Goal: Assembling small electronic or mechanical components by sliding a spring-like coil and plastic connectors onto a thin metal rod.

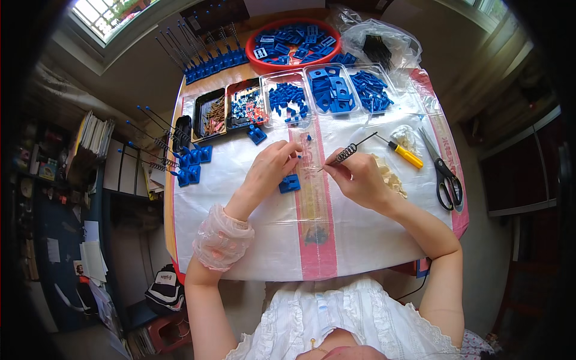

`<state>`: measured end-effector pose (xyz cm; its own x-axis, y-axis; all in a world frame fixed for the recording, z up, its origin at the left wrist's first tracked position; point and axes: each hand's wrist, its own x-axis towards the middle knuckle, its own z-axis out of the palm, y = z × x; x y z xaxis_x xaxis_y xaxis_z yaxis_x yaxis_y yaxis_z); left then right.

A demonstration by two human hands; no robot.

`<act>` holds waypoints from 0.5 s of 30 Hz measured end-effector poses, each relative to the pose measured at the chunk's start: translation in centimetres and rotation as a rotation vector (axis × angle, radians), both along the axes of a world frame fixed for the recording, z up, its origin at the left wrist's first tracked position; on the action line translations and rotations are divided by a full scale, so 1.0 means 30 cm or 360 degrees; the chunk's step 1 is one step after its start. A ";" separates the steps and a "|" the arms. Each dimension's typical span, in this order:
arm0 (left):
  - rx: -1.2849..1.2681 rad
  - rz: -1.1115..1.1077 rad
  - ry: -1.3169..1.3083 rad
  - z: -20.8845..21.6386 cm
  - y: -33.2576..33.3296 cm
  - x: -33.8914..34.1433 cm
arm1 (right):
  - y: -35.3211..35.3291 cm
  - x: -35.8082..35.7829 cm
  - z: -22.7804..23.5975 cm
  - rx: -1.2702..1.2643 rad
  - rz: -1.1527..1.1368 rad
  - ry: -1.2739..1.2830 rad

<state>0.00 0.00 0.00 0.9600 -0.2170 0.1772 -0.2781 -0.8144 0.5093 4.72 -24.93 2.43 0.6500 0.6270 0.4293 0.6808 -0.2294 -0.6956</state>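
My right hand is closed in a pinch around a thin dark rod with a black coil spring on it. The rod slants up to the right, and its thin lower tip points toward my left hand. My left hand has its fingers drawn together, with a small blue plastic piece at the fingertips. Just below that hand a blue plastic base lies on the table. Another small blue piece lies beyond the fingertips, and a second blue base sits near the trays.
Trays hold brown screws, small metal parts and blue parts. Behind stands a red basin of blue pieces. At right lie a yellow screwdriver and black scissors. Blue bases with upright springs stand left.
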 end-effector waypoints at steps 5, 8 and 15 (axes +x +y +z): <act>-0.0789 0.0084 0.0143 0.036 -0.008 -0.013 | -0.002 -0.013 0.023 0.0158 -0.0037 0.0113; -0.1286 -0.0045 0.0362 0.083 -0.015 -0.043 | -0.008 -0.029 0.054 0.0346 -0.0013 0.0132; -0.1673 -0.0339 0.0517 0.114 -0.045 -0.077 | -0.020 -0.080 0.102 0.0590 0.0089 0.0126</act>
